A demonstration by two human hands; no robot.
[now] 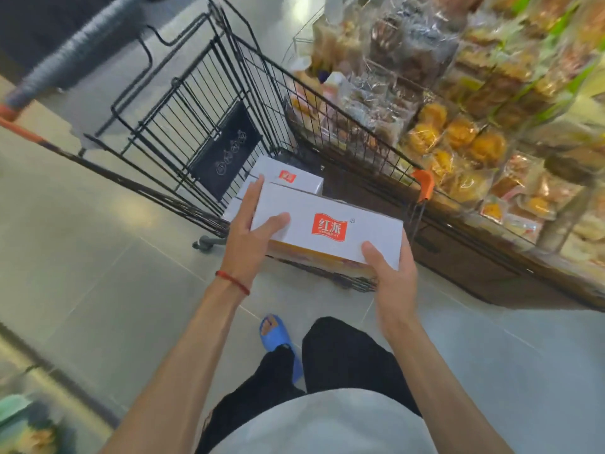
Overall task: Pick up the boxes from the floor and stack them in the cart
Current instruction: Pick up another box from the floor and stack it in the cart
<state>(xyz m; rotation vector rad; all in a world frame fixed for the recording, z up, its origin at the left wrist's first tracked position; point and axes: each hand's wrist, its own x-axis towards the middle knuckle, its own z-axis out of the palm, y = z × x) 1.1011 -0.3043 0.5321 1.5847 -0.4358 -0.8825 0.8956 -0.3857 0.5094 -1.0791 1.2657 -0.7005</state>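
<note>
A white box [327,221] with a red logo is held between both hands over the near corner of the black wire cart [229,103]. My left hand [252,237] grips its left end, thumb on top. My right hand [391,273] grips the near right corner, thumb on top and fingers under it. Inside the cart lies another white box [288,176] with the same red logo, and the edge of a further box shows below it.
Shelves of bagged snacks [458,126] stand close along the cart's right side. The cart's grey handle [75,50] is at the upper left. My legs and a blue slipper [278,335] are on the grey tiled floor below the box.
</note>
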